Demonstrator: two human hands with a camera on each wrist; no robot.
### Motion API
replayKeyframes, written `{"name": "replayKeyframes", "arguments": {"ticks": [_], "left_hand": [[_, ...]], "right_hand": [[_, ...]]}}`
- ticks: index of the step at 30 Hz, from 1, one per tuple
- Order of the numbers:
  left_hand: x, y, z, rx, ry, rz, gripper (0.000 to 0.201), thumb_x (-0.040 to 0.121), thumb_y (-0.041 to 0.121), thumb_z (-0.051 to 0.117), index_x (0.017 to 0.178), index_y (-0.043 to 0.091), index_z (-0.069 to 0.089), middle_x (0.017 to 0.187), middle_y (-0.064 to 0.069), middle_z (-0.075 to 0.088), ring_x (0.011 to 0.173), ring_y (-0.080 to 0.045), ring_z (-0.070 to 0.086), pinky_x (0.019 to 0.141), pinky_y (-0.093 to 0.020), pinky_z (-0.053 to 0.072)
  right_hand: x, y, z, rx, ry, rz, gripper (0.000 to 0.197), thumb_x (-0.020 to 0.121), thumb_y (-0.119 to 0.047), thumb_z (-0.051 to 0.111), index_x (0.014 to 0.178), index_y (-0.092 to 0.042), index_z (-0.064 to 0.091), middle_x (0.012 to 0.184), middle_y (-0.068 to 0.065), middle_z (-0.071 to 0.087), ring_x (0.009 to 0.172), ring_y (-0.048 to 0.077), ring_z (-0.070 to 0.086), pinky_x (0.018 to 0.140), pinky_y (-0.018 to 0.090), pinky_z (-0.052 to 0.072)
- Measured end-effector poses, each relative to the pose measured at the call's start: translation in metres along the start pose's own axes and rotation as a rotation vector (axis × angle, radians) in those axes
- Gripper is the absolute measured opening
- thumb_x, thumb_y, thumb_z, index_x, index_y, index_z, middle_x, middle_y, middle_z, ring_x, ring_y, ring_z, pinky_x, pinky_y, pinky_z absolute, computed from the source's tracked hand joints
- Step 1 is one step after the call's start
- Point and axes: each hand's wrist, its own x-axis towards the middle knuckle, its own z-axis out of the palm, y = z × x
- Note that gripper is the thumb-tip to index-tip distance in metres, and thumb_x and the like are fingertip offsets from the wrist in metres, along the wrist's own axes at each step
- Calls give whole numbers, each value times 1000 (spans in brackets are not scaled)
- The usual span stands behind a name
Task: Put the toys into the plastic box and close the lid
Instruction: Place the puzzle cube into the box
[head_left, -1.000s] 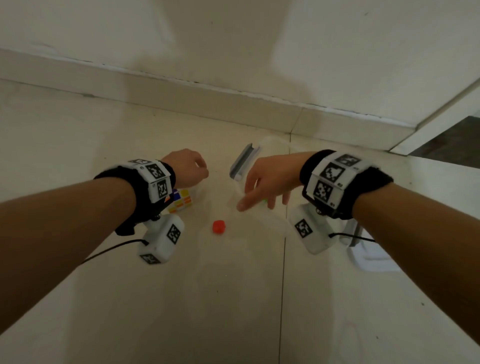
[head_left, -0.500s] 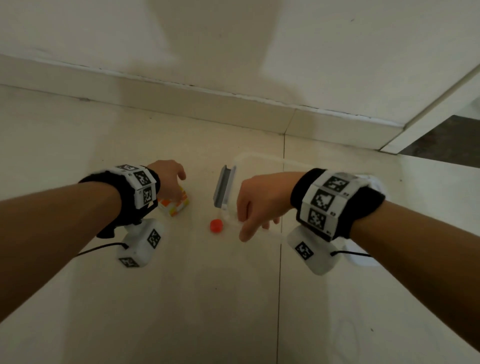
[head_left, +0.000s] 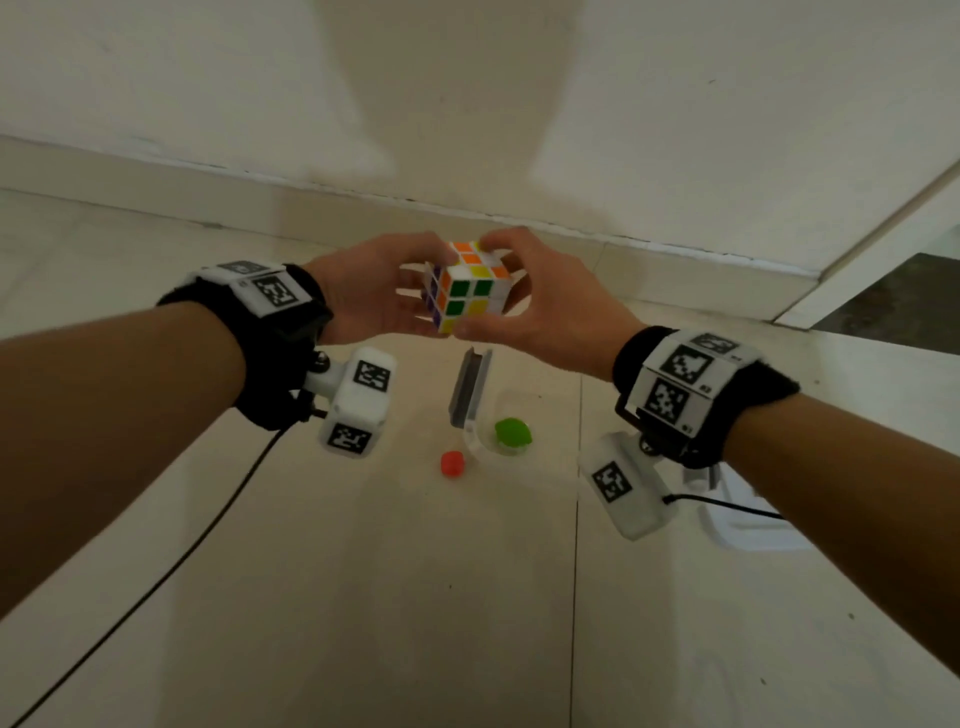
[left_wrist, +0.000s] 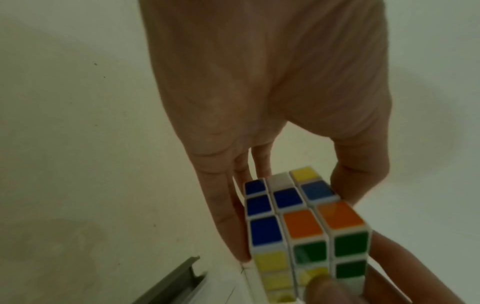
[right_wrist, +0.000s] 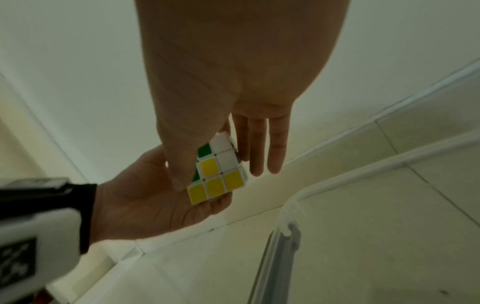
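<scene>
Both my hands hold a multicoloured puzzle cube (head_left: 467, 286) in the air over the floor. My left hand (head_left: 410, 301) cups its left side, fingers (left_wrist: 228, 216) along the blue face. My right hand (head_left: 511, 291) pinches its right side, thumb below and fingers (right_wrist: 259, 148) behind. The cube (right_wrist: 218, 176) shows yellow and white in the right wrist view. Below stands the clear plastic box (head_left: 475, 447) with a grey latch (head_left: 470, 387). A green toy (head_left: 512, 432) lies inside, near its left corner. A small red toy (head_left: 452, 463) sits on the floor just left of the box.
The box's clear lid (head_left: 748, 525) lies on the floor at the right, partly behind my right forearm. A skirting board (head_left: 675, 254) and wall run along the back. A dark doorway (head_left: 904, 301) opens at the far right. Pale floor tiles (head_left: 363, 597) spread in front.
My left hand lifted the cube off the floor. My right hand came up out of the box and took hold of the cube too. The green toy now shows in the box.
</scene>
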Motion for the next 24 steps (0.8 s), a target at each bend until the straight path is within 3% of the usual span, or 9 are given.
{"name": "replayKeyframes", "arguments": {"ticks": [3, 5, 7, 10, 13, 16, 18, 22, 24], "left_hand": [[2, -4, 12, 53, -84, -41, 53, 83, 24, 67, 131, 5, 56, 124, -16, 64, 95, -28, 69, 74, -38, 60], [4, -7, 19, 124, -131, -64, 53, 85, 25, 68, 132, 4, 57, 127, -17, 65, 98, -29, 71, 75, -37, 59], [6, -10, 27, 199, -145, -83, 50, 87, 32, 67, 129, 6, 60, 124, -16, 68, 98, -28, 71, 77, -37, 59], [10, -19, 32, 283, 42, -87, 47, 89, 41, 62, 121, 7, 64, 118, -13, 69, 91, -25, 71, 73, -36, 59], [16, -30, 26, 394, 266, -115, 34, 93, 26, 58, 116, 2, 66, 113, -14, 72, 78, -23, 68, 67, -34, 55], [13, -42, 12, 526, 283, -253, 31, 96, 18, 54, 118, -1, 63, 97, -10, 70, 73, -24, 65, 66, -34, 53], [12, -51, 5, 589, 260, -338, 30, 97, 16, 53, 120, -2, 61, 93, -8, 68, 72, -24, 64, 68, -36, 54], [8, -71, 0, 665, 191, -383, 27, 95, 13, 55, 119, 1, 62, 107, -12, 68, 79, -27, 66, 79, -44, 58], [10, -79, 1, 672, 152, -378, 26, 93, 10, 58, 118, 4, 63, 108, -11, 68, 82, -28, 68, 79, -45, 59]], "right_hand": [[-2, 8, -17, -45, -41, 63, 71, 74, -46, 82, 135, -26, 52, 109, -10, 63, 83, 1, 62, 69, 19, 49], [-6, 14, -30, -98, -123, 93, 62, 70, -47, 84, 123, -28, 57, 107, -10, 64, 79, 5, 64, 65, 26, 54], [-10, 17, -41, -156, -234, 152, 59, 69, -47, 86, 115, -26, 57, 104, -9, 64, 72, 9, 68, 54, 23, 55], [-11, 24, -46, -384, -439, 260, 61, 66, -52, 86, 111, -25, 55, 95, -4, 71, 65, 16, 73, 51, 26, 58], [-15, 35, -43, -641, -580, 349, 64, 61, -58, 86, 105, -20, 58, 78, -1, 72, 60, 18, 73, 53, 31, 58], [-23, 48, -31, -800, -630, 362, 63, 65, -59, 82, 104, -15, 60, 77, -1, 62, 56, 13, 59, 48, 27, 48], [-26, 58, -22, -857, -659, 369, 65, 67, -62, 80, 107, -15, 61, 87, 0, 63, 58, 11, 54, 51, 26, 47], [-24, 74, -6, -968, -705, 349, 73, 65, -69, 76, 112, -15, 62, 99, 1, 65, 81, 20, 60, 78, 35, 56], [-25, 80, -1, -974, -690, 335, 75, 66, -68, 77, 116, -15, 60, 97, 0, 63, 84, 21, 59, 78, 34, 54]]}}
